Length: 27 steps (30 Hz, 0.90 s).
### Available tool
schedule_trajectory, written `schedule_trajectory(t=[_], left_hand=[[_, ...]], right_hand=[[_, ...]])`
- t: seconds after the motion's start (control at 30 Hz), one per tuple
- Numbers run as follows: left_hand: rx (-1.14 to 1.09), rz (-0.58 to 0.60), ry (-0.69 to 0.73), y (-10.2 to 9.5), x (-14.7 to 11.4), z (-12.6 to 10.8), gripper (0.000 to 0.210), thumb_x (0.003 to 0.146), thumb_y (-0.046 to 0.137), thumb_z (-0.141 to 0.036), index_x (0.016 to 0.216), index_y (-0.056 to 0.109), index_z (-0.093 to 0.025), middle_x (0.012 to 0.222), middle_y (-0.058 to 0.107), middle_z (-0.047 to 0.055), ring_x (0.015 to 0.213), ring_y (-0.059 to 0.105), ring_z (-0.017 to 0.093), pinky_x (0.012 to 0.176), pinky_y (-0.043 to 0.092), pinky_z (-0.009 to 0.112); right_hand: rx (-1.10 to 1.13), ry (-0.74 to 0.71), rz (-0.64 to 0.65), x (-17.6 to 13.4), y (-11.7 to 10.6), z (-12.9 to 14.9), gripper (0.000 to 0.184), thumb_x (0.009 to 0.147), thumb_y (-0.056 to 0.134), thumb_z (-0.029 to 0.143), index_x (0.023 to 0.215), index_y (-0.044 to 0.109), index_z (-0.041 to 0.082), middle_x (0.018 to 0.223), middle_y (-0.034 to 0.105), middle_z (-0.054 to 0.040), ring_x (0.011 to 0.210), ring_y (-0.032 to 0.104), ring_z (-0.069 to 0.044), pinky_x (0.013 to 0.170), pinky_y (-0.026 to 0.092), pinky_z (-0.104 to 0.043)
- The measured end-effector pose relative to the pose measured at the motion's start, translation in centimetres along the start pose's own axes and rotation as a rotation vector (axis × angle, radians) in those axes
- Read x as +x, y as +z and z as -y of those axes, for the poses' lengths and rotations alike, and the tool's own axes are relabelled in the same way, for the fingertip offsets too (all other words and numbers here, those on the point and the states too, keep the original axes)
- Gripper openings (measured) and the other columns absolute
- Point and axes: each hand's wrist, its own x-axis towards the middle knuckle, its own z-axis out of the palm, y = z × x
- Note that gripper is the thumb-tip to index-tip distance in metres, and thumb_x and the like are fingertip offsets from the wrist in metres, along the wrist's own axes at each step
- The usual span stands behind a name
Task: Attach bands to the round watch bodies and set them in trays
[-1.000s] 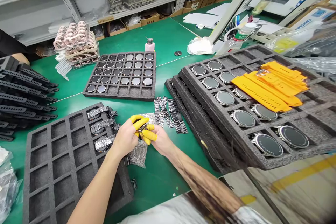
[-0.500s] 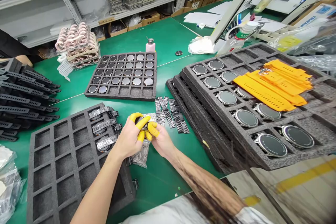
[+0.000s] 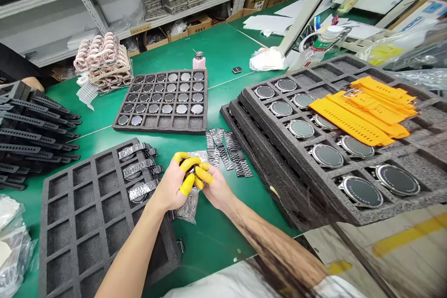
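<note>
Yellow finger cots cover the fingertips of both hands. My left hand (image 3: 173,181) is closed around a dark watch (image 3: 189,170), mostly hidden by the fingers. My right hand (image 3: 214,185) pinches the same watch from its right side. Under the hands lies a clear plastic bag (image 3: 188,209) of small metal pins. Just beyond, black metal watch bands (image 3: 237,153) lie on the green table. Left of my hands, a grey foam tray (image 3: 70,179) holds several watches with black metal bands (image 3: 138,167) along its right column.
A foam tray of watch heads (image 3: 160,123) stands at the back. To the right, stacked foam trays (image 3: 251,116) carry watch heads and orange straps (image 3: 363,111). Black straps (image 3: 21,135) are piled at left, pink straps (image 3: 104,60) behind. A pink bottle (image 3: 199,61) stands near the back tray.
My left fingers have curled further over the watch, and the thumb has shifted slightly downward. The right fingers have shifted slightly on it. The surrounding things stay in place.
</note>
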Motion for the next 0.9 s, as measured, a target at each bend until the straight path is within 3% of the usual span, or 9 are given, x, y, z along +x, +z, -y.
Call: schedule_trajectory(t=[0.17,0.27,0.37,0.43,0.5,0.57,0.67,0.8,0.9], left_hand=[[-0.537,-0.003,-0.294,-0.1,0.0,0.8,0.05,0.1,0.056,-0.054,0.134,0.067,-0.019,0.126,0.068,0.014,0.12,0.064,0.03,0.104,0.054,0.044],[-0.659,-0.043,-0.341,-0.6,0.4,0.6,0.069,0.089,0.074,-0.053,0.147,0.056,-0.021,0.13,0.068,0.014,0.12,0.065,0.029,0.103,0.055,0.042],[-0.378,-0.06,-0.258,-2.0,0.6,-0.7,0.059,0.091,0.072,-0.042,0.145,0.058,-0.022,0.12,0.065,0.011,0.111,0.066,0.026,0.101,0.056,0.043],[-0.021,-0.035,-0.203,-3.5,0.1,-2.0,0.034,0.094,0.065,-0.029,0.127,0.071,-0.021,0.108,0.062,0.009,0.105,0.064,0.025,0.099,0.057,0.043],[0.269,-0.002,-0.169,-5.2,-1.3,-3.1,0.022,0.095,0.06,-0.019,0.112,0.075,-0.022,0.102,0.059,0.007,0.099,0.063,0.024,0.095,0.057,0.041],[0.391,0.022,-0.155,-6.7,-3.8,-3.7,0.025,0.096,0.058,-0.014,0.112,0.074,-0.024,0.108,0.06,0.006,0.097,0.064,0.021,0.091,0.058,0.036],[0.521,-0.001,-0.143,-7.8,-8.7,-3.3,0.031,0.097,0.057,-0.013,0.12,0.073,-0.028,0.126,0.062,0.006,0.106,0.066,0.021,0.093,0.059,0.035],[0.758,-0.01,-0.174,-7.0,-15.1,-2.0,0.041,0.097,0.055,-0.009,0.131,0.07,-0.027,0.129,0.067,0.01,0.117,0.064,0.026,0.101,0.06,0.043],[0.724,0.006,-0.17,-6.1,-18.0,-2.0,0.048,0.098,0.051,-0.007,0.141,0.062,-0.023,0.134,0.068,0.01,0.124,0.061,0.027,0.108,0.057,0.047]], right_hand=[[-0.015,-0.027,0.003,0.4,-1.0,-0.4,0.049,0.084,0.082,0.066,0.082,0.065,0.021,0.064,0.06,0.0011,0.057,0.051,-0.014,0.058,0.047,-0.027],[-0.16,-0.164,0.042,0.8,-1.5,-0.8,0.058,0.078,0.085,0.071,0.109,0.069,0.024,0.1,0.073,-0.0057,0.084,0.067,-0.021,0.074,0.058,-0.032],[-0.446,-0.261,0.106,0.9,-2.0,-1.3,0.072,0.076,0.093,0.057,0.134,0.062,0.026,0.133,0.068,-0.0098,0.116,0.067,-0.027,0.099,0.057,-0.04],[-0.611,-0.252,0.151,0.5,-2.2,-1.6,0.057,0.091,0.081,0.05,0.139,0.061,0.025,0.118,0.073,-0.0087,0.102,0.071,-0.025,0.093,0.06,-0.041],[-0.75,-0.244,0.234,-0.2,-2.1,-1.6,0.043,0.105,0.063,0.044,0.144,0.061,0.025,0.088,0.073,-0.0038,0.072,0.069,-0.021,0.074,0.062,-0.038],[-0.896,-0.312,0.318,-0.9,-1.5,-1.5,0.043,0.108,0.055,0.038,0.15,0.058,0.027,0.081,0.072,-0.0027,0.067,0.067,-0.021,0.07,0.061,-0.038],[-1.117,-0.492,0.482,-1.4,0.0,-1.4,0.045,0.107,0.056,0.028,0.152,0.058,0.029,0.117,0.072,-0.0107,0.102,0.071,-0.027,0.092,0.062,-0.044],[-1.437,-0.593,0.74,-1.4,1.9,-2.0,0.06,0.096,0.051,0.003,0.148,0.063,0.03,0.124,0.066,-0.0132,0.11,0.064,-0.028,0.091,0.06,-0.044],[-1.588,-0.651,0.87,-1.4,2.7,-2.4,0.071,0.088,0.05,-0.005,0.148,0.063,0.03,0.126,0.064,-0.0138,0.11,0.061,-0.028,0.09,0.058,-0.043]])
